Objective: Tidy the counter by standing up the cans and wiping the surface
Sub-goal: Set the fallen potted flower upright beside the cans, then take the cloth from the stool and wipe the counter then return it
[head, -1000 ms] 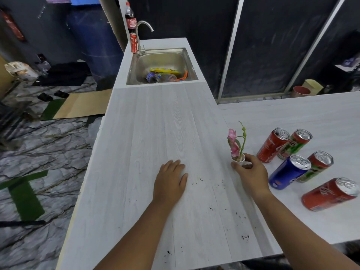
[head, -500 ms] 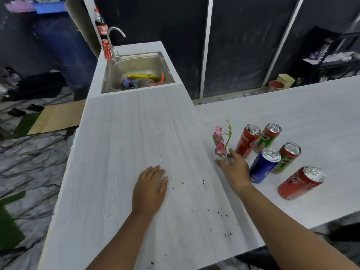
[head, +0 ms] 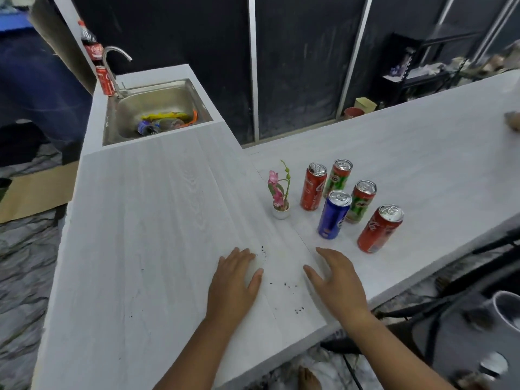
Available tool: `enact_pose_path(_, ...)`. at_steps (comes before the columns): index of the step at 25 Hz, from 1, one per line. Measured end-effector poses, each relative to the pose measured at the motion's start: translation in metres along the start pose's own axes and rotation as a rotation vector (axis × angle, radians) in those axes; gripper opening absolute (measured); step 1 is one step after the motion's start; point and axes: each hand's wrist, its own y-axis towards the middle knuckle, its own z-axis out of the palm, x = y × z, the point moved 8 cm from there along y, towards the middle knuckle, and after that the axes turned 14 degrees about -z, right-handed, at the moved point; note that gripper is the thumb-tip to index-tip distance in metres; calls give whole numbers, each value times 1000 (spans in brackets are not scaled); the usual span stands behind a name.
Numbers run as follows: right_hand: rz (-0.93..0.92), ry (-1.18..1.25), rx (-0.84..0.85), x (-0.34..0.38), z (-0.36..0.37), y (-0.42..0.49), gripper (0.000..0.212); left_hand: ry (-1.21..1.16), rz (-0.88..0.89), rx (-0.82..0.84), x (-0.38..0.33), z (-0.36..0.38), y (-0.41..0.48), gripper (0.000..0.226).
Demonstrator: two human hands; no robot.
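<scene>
Several cans stand upright on the white counter (head: 157, 220): a red can (head: 311, 191), a green can (head: 337, 178), a second green can (head: 360, 201), a blue can (head: 333, 215) and a red cola can (head: 380, 229) nearest the front edge. Left of them stands a small white pot with a pink flower (head: 280, 202). My left hand (head: 235, 282) rests flat on the counter, fingers straight. My right hand (head: 336, 282) hovers or rests open just right of it, holding nothing. Dark crumbs (head: 284, 284) lie scattered between and around my hands.
A steel sink (head: 157, 108) with bottles and wrappers in it sits at the far end, with a tap, a red can (head: 105, 80) and a cola bottle (head: 91, 43) beside it. The counter's front edge runs close under my right wrist. A grey bucket (head: 506, 308) stands below right.
My right hand has let go of the flower pot and drawn back toward me, open. The camera has swung right. My left hand stays flat on the counter.
</scene>
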Motion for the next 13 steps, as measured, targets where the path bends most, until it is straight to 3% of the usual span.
enact_pose_path(4, 54, -16, -93, -22, -39, -41, 61, -40, 215, 153, -89, 57, -29, 53)
enact_pose_path(13, 396, 70, -522, -152, -167, -207, 45, -252, 596, 618, -292, 183, -132, 36)
